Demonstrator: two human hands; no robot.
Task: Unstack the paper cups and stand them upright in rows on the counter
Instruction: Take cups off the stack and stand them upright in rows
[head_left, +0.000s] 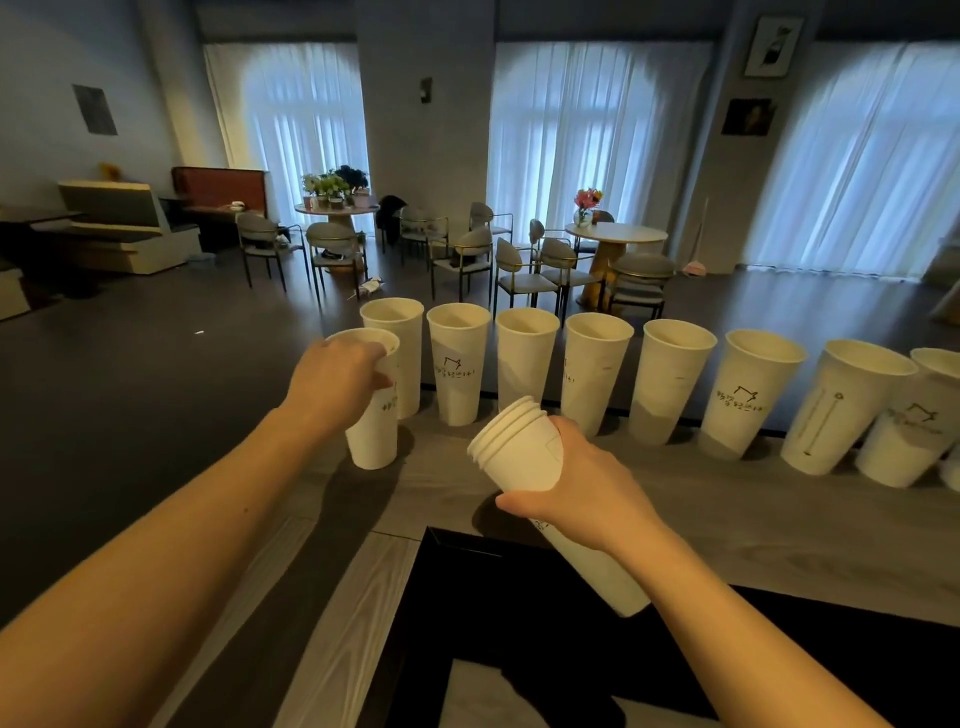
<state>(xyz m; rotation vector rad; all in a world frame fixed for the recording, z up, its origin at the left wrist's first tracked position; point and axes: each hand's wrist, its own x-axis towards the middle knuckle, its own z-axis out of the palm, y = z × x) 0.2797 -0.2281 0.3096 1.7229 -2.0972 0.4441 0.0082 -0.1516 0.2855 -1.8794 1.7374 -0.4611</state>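
Left hand is gripping a single cup by its rim, setting it upright beside the row of cups along the counter's far edge, while right hand is clasping the tilted stack ready.

The left hand covers part of the rim and upper wall of the single cup it grips, hiding most of the print there. The right hand hides the middle of the nested stack. At the right edge, the row's last cups are cut off.
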